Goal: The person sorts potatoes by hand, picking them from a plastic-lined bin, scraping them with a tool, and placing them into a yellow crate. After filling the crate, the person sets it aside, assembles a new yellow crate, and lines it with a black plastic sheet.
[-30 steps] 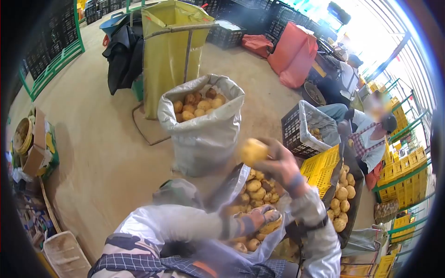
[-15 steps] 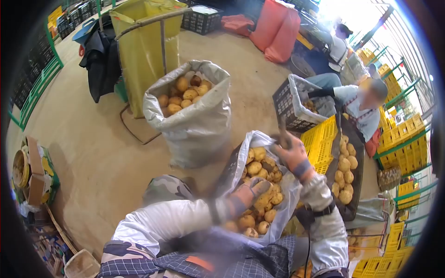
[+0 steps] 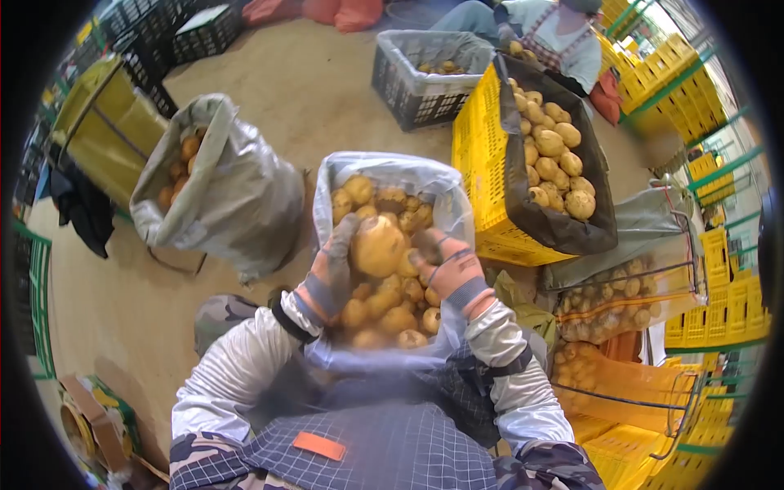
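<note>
Tan floor point(image 3: 269, 77) surrounds the plastic-lined container point(image 3: 456, 189). Over it, the left hand point(image 3: 330, 273) curls around a large potato point(image 3: 378, 247); the half-curled right hand point(image 3: 454, 267) sits alongside, grip unclear. Probably firm, hefty, bruisable (best palmed round its middle).

The potatoes point(image 3: 378, 247) look matt, their liner point(image 3: 454, 196) thin plastic (faintly glossy).

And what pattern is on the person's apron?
The apron is dark with a pale grid check, best seen low in the head view.
</note>
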The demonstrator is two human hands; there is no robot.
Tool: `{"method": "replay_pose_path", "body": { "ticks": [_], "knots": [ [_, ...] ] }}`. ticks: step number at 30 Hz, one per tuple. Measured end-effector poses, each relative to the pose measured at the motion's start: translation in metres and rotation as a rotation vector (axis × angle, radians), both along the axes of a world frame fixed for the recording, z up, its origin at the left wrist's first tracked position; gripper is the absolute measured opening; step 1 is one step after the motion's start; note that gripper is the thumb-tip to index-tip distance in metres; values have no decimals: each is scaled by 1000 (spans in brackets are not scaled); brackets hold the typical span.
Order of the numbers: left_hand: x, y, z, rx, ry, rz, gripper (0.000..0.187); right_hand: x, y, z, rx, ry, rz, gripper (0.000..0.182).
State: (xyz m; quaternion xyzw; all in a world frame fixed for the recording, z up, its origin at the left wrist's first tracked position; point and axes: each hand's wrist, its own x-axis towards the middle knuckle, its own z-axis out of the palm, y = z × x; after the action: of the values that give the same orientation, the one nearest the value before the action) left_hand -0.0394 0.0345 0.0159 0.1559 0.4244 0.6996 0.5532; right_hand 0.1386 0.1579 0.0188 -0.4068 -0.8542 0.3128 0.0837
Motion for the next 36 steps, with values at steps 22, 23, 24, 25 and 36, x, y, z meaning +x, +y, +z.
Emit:
{"method": "replay_pose_path", "body": {
  "ticks": [22,23,24,25,36],
  "knots": [
    [10,29,21,147,1287,-110,74,16,-4,29,161,-314,73,48],
    [9,27,21,139,1298,-109,74,12,-10,34,138,-357,113,48],
    [7,25,20,137,1308,-106,73,7,-13,41,116,-400,154,49],
    [4,23,19,134,1319,-101,72,5,-12,45,115,-404,112,48],
    [-4,8,26,60,1434,-204,79,5,4,22,228,-407,-20,44]
  ]
}}
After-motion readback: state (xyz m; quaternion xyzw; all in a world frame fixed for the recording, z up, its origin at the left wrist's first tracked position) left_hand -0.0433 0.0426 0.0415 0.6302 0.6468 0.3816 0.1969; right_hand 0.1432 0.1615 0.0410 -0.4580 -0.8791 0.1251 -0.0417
